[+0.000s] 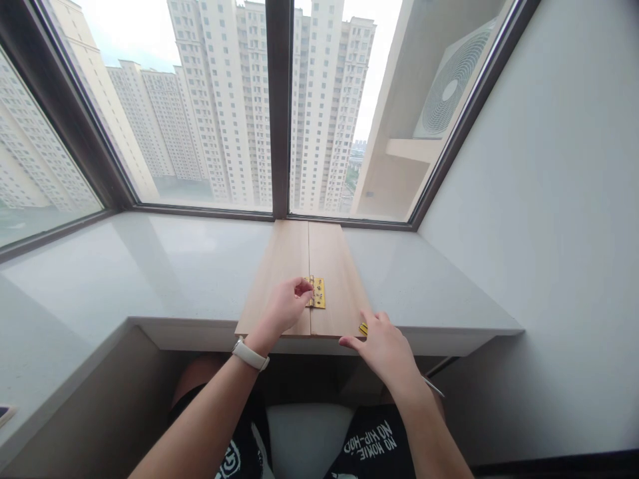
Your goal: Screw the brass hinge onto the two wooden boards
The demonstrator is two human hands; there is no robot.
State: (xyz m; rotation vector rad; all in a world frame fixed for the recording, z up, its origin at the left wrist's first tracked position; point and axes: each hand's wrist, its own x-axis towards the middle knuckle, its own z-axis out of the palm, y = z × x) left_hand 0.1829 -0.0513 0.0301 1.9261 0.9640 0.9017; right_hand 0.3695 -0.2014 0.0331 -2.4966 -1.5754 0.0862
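Observation:
Two pale wooden boards [332, 256] lie side by side with a narrow seam between them. A yellow metal hinge [320, 293] spans the seam, its left leaf mostly behind my left hand [289, 305]. The fingertips of that hand are pinched together over the hinge; anything between them is too small or hidden to name. Near the front right corner of the boards is my right hand [387, 342], thumb and forefinger apart. A screwdriver is tucked under its palm: the yellow-and-black handle [364, 329] shows by the fingers, and a thin metal shaft [433, 386] sticks out beside the wrist.
The boards rest on a white windowsill counter [200, 266] and reach slightly over its front edge. Dark window frames [281, 120] rise behind, with a white wall [564, 219] to the right. My legs and a pale seat [309, 432] are below the counter.

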